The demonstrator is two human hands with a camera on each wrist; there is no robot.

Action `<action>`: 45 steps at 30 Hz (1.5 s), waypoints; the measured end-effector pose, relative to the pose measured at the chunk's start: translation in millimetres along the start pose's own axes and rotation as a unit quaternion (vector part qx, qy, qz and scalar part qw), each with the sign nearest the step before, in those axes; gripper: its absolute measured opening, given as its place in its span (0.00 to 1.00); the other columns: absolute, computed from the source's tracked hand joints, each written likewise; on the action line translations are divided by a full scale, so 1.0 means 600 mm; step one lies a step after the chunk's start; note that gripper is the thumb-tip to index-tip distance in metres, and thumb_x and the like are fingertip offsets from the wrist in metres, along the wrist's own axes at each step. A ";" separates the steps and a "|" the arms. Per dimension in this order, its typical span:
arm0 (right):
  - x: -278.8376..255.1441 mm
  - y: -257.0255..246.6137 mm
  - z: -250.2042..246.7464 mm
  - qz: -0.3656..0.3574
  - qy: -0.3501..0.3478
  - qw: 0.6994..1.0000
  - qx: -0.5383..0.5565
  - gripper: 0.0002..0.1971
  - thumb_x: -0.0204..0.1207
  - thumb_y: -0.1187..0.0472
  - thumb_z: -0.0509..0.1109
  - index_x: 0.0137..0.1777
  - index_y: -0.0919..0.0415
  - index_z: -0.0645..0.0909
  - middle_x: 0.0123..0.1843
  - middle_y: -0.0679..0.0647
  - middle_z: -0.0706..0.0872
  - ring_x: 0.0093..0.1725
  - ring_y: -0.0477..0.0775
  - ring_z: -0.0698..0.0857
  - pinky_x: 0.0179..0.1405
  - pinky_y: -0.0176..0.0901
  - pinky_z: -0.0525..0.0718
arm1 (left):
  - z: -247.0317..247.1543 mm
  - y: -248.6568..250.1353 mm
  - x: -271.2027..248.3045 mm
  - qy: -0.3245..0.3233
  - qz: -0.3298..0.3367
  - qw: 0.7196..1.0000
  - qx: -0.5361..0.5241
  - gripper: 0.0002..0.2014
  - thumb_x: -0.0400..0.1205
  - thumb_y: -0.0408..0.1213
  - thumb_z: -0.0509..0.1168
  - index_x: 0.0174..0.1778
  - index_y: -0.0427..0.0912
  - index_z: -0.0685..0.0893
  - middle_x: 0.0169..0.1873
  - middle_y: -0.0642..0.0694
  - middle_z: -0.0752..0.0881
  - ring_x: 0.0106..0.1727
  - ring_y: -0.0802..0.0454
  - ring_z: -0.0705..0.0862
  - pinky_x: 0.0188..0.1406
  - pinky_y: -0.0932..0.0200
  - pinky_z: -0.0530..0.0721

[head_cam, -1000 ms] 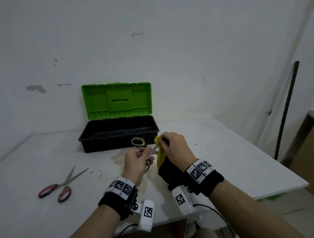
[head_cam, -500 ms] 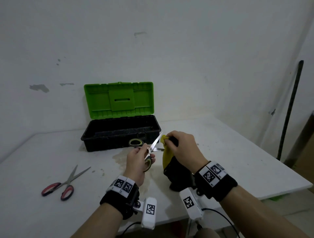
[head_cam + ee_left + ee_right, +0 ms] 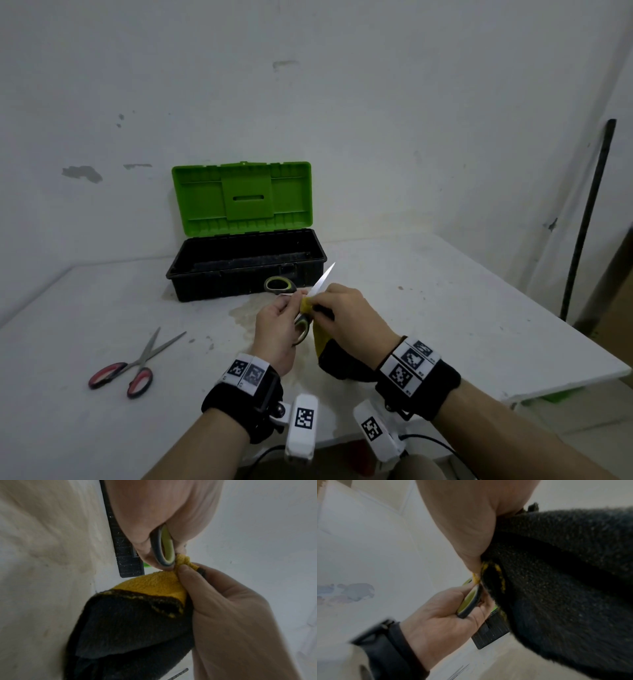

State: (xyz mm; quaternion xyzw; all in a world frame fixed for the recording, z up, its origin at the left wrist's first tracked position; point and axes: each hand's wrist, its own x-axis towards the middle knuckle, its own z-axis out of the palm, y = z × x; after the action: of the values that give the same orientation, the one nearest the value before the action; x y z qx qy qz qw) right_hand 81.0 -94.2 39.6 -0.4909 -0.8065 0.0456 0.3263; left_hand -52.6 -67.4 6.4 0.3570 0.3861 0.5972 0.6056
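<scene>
As matters stand, the step in hand is judged to be the wiping of the scissors (image 3: 322, 279) with the cloth (image 3: 339, 363). The left hand (image 3: 275, 325) has its fingers curled round the lower grey-and-green handle loop and holds the scissors above the tabletop (image 3: 445, 308), just in front of the open toolbox (image 3: 219, 289). One bright blade points up and away toward the box. The right hand (image 3: 349, 315) pinches the yellow corner of the cloth against the blade near the pivot, its grip narrow and tight. The black remainder of the cloth hangs below that hand. Whether the cloth wraps both blades cannot be told. The red scissors (image 3: 132, 363) lie open on the tabletop well to the left, with neither hand on them. The next move, on judgement, calls for drawing the pinched cloth along the blade toward the tip, with the fingers kept off the edge, while the left grip holds the handle steady.
</scene>
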 end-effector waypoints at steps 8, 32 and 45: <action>0.001 -0.003 -0.006 -0.030 0.004 0.999 -0.018 0.09 0.80 0.60 0.69 0.56 0.56 0.88 0.46 0.56 0.83 0.44 0.57 0.84 0.44 0.55 0.85 | 0.005 0.004 0.004 -0.021 -0.004 0.999 -0.025 0.11 0.86 0.35 0.67 0.57 0.30 0.88 0.40 0.39 0.90 0.38 0.52 0.88 0.36 0.62 0.87; 0.003 0.028 -0.018 0.016 -0.042 0.999 -0.021 0.09 0.80 0.55 0.69 0.56 0.52 0.88 0.51 0.50 0.87 0.50 0.49 0.84 0.53 0.43 0.83 | -0.004 0.019 -0.004 0.009 -0.096 0.995 0.026 0.26 0.88 0.60 0.57 0.56 0.40 0.87 0.44 0.41 0.84 0.30 0.50 0.81 0.27 0.57 0.80; 0.012 0.000 -0.018 -0.006 -0.062 0.997 -0.050 0.09 0.80 0.55 0.68 0.55 0.53 0.88 0.46 0.52 0.82 0.44 0.52 0.83 0.45 0.50 0.85 | 0.005 0.012 -0.017 -0.001 -0.060 0.997 0.047 0.26 0.91 0.55 0.52 0.54 0.38 0.87 0.37 0.42 0.89 0.34 0.45 0.85 0.34 0.51 0.83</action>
State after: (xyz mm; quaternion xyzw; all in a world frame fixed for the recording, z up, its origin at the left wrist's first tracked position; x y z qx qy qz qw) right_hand 84.9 -90.8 51.3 -0.4981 -0.8293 0.0334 0.2512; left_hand -53.0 -77.3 14.4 0.3620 0.4342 0.5406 0.6230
